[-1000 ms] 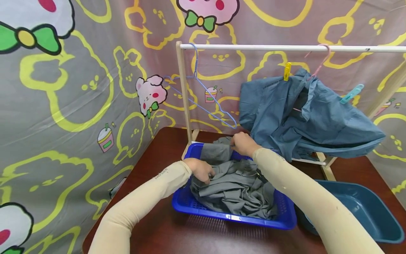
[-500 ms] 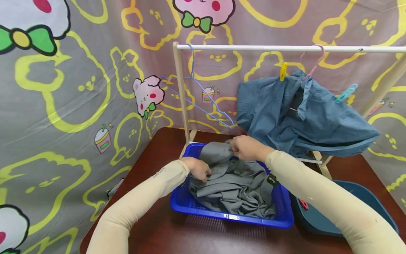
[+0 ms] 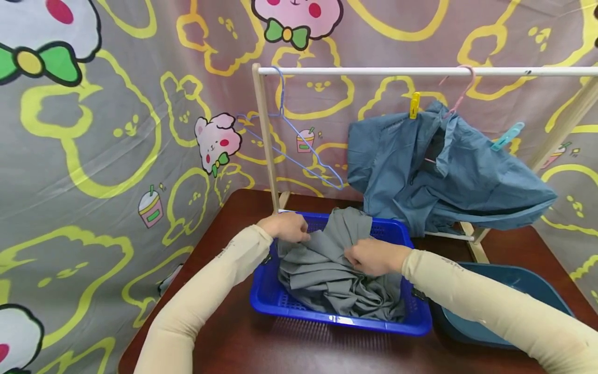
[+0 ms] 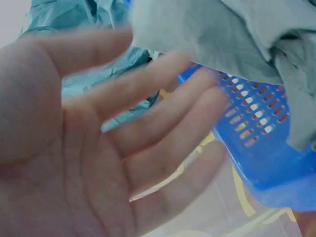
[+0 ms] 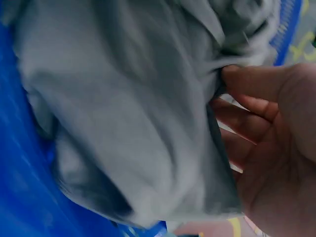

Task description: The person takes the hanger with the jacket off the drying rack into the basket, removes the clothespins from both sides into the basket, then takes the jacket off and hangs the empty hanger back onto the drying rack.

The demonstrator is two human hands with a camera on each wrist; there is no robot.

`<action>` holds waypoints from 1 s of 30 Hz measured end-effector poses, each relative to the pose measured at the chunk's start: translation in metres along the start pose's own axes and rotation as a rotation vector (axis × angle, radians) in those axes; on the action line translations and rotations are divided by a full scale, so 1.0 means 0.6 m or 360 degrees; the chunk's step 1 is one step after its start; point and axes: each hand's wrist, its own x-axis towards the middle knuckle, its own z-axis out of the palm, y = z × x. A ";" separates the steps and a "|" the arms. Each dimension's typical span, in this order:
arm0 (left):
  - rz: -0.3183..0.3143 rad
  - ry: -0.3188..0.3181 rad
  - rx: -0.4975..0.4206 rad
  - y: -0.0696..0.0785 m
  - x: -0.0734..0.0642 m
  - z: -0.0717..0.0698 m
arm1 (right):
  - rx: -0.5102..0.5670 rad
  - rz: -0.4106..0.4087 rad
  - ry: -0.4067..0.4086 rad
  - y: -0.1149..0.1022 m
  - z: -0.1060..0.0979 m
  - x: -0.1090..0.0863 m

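A crumpled grey garment [image 3: 327,270] lies bunched in a blue plastic basket [image 3: 336,321] with slotted walls. My right hand [image 3: 376,255] pinches an edge of the cloth between thumb and fingers, as the right wrist view shows, and part of it stands up toward the basket's far side. My left hand [image 3: 286,227] is over the basket's far left corner, close to the cloth. In the left wrist view, that hand's fingers [image 4: 163,108] are spread and relaxed with nothing in them, and the garment [image 4: 197,39] is beyond the fingertips.
Behind the basket stands a drying rack with a white rail [image 3: 374,71]. It carries a bare blue hanger [image 3: 303,140] and a blue jacket [image 3: 392,161] on a pink hanger, with yellow [image 3: 413,105] and teal clothespins [image 3: 508,136]. A dark teal basin [image 3: 481,322] sits at right.
My right hand has come down and nearer with the cloth's edge, from the basket's far side to its middle. My left hand has let go of the cloth and moved back toward the far left corner.
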 end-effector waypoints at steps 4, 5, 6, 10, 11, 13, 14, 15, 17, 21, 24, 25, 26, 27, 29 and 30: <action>0.0056 0.0079 -0.0105 0.013 0.019 -0.009 | -0.0023 0.0059 -0.0135 -0.013 0.016 -0.006; 0.0071 0.0055 -0.0117 0.018 0.026 -0.008 | -0.0038 0.0065 -0.0164 -0.017 0.017 -0.007; 0.0079 0.0021 -0.0134 0.022 0.034 -0.006 | -0.0049 0.0072 -0.0192 -0.022 0.018 -0.008; 0.0078 -0.0079 -0.0184 0.037 0.067 0.002 | -0.0100 0.0124 -0.0315 -0.035 0.015 -0.008; 0.0089 -0.0086 -0.0185 0.041 0.074 0.004 | -0.0096 0.0146 -0.0342 -0.038 0.013 -0.009; 0.0151 -0.0078 -0.0137 0.049 0.086 0.007 | -0.0084 0.0166 -0.0369 -0.040 0.011 -0.011; 0.0188 -0.0073 -0.0101 0.053 0.090 0.008 | -0.0069 0.0172 -0.0374 -0.041 0.010 -0.013; 0.0222 -0.0058 -0.0063 0.056 0.092 0.010 | -0.0051 0.0172 -0.0365 -0.041 0.008 -0.015; 0.0264 -0.0030 0.0004 0.058 0.090 0.012 | -0.0010 0.0165 -0.0320 -0.041 0.003 -0.021; 0.0281 0.0021 0.0080 0.053 0.064 0.017 | -0.0035 0.0139 -0.0086 -0.035 -0.010 -0.042; 0.0289 0.0012 0.0115 0.048 0.039 0.022 | -0.0117 0.0261 0.0048 -0.028 -0.021 -0.060; 0.0291 -0.0001 0.0136 0.045 0.031 0.025 | -0.0122 0.0332 0.0055 -0.026 -0.023 -0.065; 0.0286 -0.0025 0.0161 0.044 0.024 0.027 | -0.0108 0.0412 0.0038 -0.024 -0.025 -0.069; 0.0275 -0.0035 0.0192 0.042 0.018 0.030 | -0.0081 0.0495 -0.0004 -0.023 -0.026 -0.072; 0.0232 -0.0065 0.0251 0.040 0.008 0.037 | 0.0023 0.0618 -0.0116 -0.021 -0.024 -0.075; 0.0192 -0.0082 0.0269 0.039 0.004 0.040 | 0.0085 0.0649 -0.0173 -0.021 -0.023 -0.076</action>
